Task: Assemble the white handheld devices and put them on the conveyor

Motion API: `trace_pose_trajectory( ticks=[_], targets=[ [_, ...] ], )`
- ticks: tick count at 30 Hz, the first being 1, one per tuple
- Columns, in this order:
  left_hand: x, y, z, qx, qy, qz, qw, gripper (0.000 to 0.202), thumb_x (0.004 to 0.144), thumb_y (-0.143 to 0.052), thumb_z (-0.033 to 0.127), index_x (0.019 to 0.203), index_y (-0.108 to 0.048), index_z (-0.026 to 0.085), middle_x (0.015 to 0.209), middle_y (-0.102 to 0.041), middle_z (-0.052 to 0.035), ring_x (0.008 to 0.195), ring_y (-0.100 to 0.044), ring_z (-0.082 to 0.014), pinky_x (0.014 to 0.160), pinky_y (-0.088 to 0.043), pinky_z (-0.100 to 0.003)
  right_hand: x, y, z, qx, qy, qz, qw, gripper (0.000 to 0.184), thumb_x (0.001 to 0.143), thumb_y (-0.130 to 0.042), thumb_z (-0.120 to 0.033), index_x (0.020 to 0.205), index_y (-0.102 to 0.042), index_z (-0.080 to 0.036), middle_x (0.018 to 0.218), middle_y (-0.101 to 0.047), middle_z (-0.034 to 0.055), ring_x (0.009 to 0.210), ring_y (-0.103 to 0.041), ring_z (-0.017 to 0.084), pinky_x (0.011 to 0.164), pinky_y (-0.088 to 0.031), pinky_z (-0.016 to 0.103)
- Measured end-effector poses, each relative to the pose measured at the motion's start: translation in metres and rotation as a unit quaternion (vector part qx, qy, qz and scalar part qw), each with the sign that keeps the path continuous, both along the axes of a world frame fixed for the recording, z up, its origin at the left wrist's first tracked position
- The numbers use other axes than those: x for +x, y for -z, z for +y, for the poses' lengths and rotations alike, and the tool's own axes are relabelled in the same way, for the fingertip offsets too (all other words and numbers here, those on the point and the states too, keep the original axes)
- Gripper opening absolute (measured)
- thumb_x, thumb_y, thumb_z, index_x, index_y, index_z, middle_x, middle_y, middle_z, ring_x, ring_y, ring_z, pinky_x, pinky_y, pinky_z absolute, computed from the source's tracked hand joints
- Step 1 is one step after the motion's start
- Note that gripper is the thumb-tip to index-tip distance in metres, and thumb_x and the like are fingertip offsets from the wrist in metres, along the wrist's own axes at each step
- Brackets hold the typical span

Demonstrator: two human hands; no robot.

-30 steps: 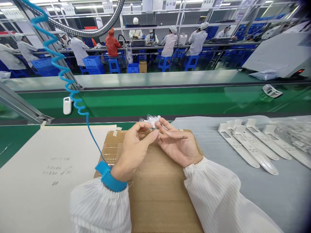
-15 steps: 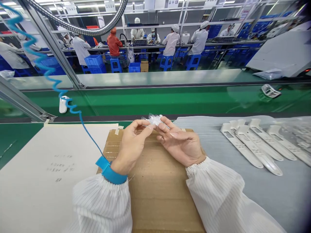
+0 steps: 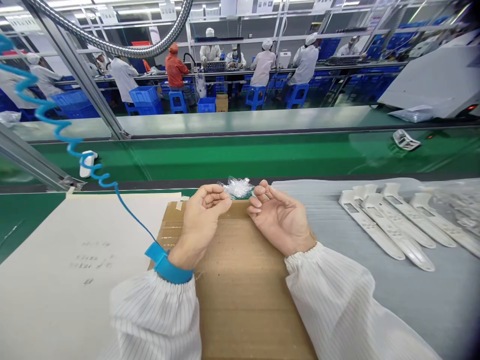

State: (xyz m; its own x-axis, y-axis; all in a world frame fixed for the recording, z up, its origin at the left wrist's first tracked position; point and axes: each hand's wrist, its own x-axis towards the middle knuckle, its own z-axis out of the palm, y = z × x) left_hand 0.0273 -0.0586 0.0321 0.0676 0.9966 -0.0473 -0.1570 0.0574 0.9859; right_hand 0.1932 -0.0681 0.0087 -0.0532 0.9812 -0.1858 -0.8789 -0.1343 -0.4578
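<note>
L hand [image 3: 200, 220] and R hand [image 3: 281, 220] have been drawn apart since prev. frame; fingers loosely curled, nothing pinched. Small clear poly bag [image 3: 237, 188] is left between them at far edge of cardboard sheet [image 3: 240, 300]. Could be knocked onto green belt [image 3: 240, 160] if brushed. Bag contents can't be made out; fingertip contact unclear.

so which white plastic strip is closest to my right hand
The leftmost strip; all the others lie further from your right hand.
</note>
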Motion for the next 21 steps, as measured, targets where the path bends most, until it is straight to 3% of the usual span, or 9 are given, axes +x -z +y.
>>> trace_pose_trajectory(
  ticks=[4, 9, 15, 21],
  targets=[
    [0.001, -0.0042, -0.0033, -0.007, 0.004, -0.017, 1.0, 0.028, 0.077, -0.067, 0.016, 0.103, -0.056, 0.017, 0.089, -0.073, -0.0024, 0.088, -0.065, -0.0148, 0.09, -0.045, -0.031, -0.0002, -0.0011, -0.0005, 0.0, -0.003, 0.002, 1.0, 0.009, 0.082, -0.066, -0.018, 0.09, -0.065, -0.02, 0.08, -0.061, -0.0024, 0.061, -0.049, 0.01, 0.055, -0.045, 0.023],
    [0.0023, -0.0079, -0.0052, -0.001, -0.023, -0.01, 1.0, 0.034, 0.076, -0.074, 0.025, 0.103, -0.056, 0.017, 0.092, -0.072, -0.0027, 0.094, -0.066, -0.0163, 0.09, -0.045, -0.031, -0.0008, -0.0005, 0.0002, 0.003, -0.004, 0.003, 1.0, 0.006, 0.083, -0.066, -0.021, 0.089, -0.065, -0.021, 0.079, -0.062, -0.0025, 0.061, -0.049, 0.01, 0.054, -0.045, 0.024],
    [0.0021, -0.0047, -0.0054, 0.008, 0.023, 0.005, 1.0, 0.025, 0.082, -0.067, 0.023, 0.103, -0.055, 0.018, 0.091, -0.073, -0.0023, 0.094, -0.067, -0.016, 0.092, -0.044, -0.031, 0.0001, 0.0005, 0.0001, 0.007, -0.008, -0.007, 1.0, 0.005, 0.083, -0.066, -0.022, 0.088, -0.066, -0.021, 0.079, -0.062, -0.0028, 0.061, -0.05, 0.01, 0.056, -0.045, 0.025],
    [0.0024, 0.0004, -0.0102, 0.046, 0.075, 0.063, 0.994, 0.032, 0.086, -0.068, 0.032, 0.112, -0.055, 0.021, 0.101, -0.076, -0.0052, 0.101, -0.067, -0.0193, 0.092, -0.043, -0.034, 0.0, 0.0007, -0.0004, 0.007, -0.01, -0.007, 1.0, 0.006, 0.084, -0.065, -0.023, 0.089, -0.065, -0.02, 0.079, -0.064, -0.0031, 0.062, -0.05, 0.01, 0.058, -0.046, 0.025]
  ],
)
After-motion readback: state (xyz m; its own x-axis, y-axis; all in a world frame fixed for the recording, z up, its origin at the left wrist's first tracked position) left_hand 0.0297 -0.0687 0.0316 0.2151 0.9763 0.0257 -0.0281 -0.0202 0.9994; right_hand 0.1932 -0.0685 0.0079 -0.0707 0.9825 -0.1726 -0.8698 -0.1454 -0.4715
